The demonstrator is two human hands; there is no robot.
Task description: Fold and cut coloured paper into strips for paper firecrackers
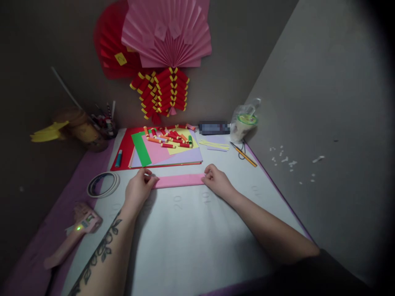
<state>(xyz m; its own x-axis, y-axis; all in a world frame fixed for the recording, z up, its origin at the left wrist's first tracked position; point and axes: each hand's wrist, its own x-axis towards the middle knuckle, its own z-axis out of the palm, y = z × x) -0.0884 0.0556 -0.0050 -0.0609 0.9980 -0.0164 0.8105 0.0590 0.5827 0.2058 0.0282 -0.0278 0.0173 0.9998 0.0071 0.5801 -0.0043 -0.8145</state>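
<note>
A long pink paper strip (180,180) lies across the white sheet on the table, spanning the gap between my hands. My left hand (140,187) pinches its left end between thumb and fingers. At the right end, my right hand (217,180) has thumb and fingertips closed on the strip. Behind the strip is a stack of coloured papers (185,156), with several small red, orange and green paper rolls (168,145) scattered on top.
A pink glue gun (75,236) with a green light and a tape roll (103,184) lie left. Further back are a glue stick (118,158), a phone (214,128), yellow strips (214,144), a pencil (245,155) and a bagged cup (245,123).
</note>
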